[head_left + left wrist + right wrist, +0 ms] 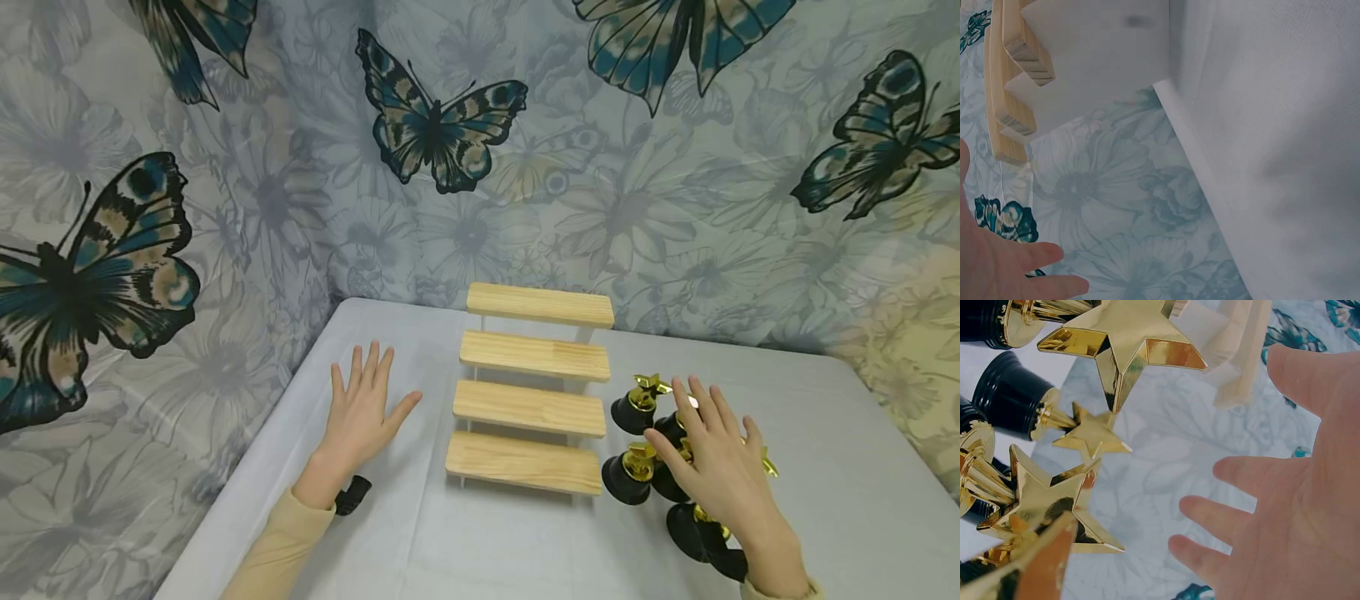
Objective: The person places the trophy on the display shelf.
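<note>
My left hand [360,421] is held flat with spread fingers above the white table, left of a stepped wooden display stand [525,462]. It holds nothing. My right hand [720,471], fingers also spread, hovers over a group of small star trophies on the right and partly hides them. Each trophy has a black base and a gold star on top. One trophy [630,475] stands by the stand's lowest step, and another trophy [636,408] is behind it. In the right wrist view, a large gold star [1122,344] shows close up beside the open palm.
The stand's several light wood steps rise toward the back on pale side supports. A white cloth covers the table [420,550]. Behind and to the left hangs a grey floral backdrop [465,225] with large butterflies. A black wrist piece [352,496] shows under the left wrist.
</note>
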A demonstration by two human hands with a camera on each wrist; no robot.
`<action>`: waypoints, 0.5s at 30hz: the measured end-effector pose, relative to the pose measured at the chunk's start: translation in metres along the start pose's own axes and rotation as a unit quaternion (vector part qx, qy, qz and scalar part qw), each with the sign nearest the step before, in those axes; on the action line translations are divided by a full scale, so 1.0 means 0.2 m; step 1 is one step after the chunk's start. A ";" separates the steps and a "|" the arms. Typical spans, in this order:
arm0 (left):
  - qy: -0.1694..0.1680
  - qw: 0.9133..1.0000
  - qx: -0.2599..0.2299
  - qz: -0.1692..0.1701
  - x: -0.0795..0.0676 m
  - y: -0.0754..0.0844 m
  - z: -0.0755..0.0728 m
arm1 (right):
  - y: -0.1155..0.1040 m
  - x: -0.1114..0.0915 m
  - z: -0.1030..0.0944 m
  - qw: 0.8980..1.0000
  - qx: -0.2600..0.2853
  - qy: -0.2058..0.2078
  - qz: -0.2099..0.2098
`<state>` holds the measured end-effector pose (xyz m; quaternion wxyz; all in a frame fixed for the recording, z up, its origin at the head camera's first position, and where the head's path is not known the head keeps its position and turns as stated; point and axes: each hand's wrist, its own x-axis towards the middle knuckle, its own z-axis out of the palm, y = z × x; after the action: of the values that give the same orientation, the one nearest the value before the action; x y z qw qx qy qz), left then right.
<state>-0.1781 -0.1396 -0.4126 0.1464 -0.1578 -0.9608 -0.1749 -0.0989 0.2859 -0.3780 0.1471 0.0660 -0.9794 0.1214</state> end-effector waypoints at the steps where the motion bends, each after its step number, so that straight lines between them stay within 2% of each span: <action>1: 0.000 1.000 -0.002 0.001 0.00 0.00 0.00 | 0.00 0.00 0.00 1.000 0.000 0.000 0.001; 9: -0.006 0.999 -0.046 -0.011 -0.01 0.00 0.02 | 0.00 -0.01 0.00 1.000 0.007 0.000 0.001; 12: 0.007 0.997 -0.080 -0.010 -0.01 0.02 0.01 | 0.00 -0.01 -0.01 1.000 0.019 0.013 -0.005; 15: 0.040 0.992 -0.119 0.001 0.00 0.06 0.00 | 0.00 0.00 -0.03 0.998 0.033 0.044 -0.018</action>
<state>-0.1744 -0.1294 -0.4098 0.1647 -0.1679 -0.9264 -0.2940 -0.0978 0.2865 -0.3725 0.1903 0.0829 -0.9661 0.1537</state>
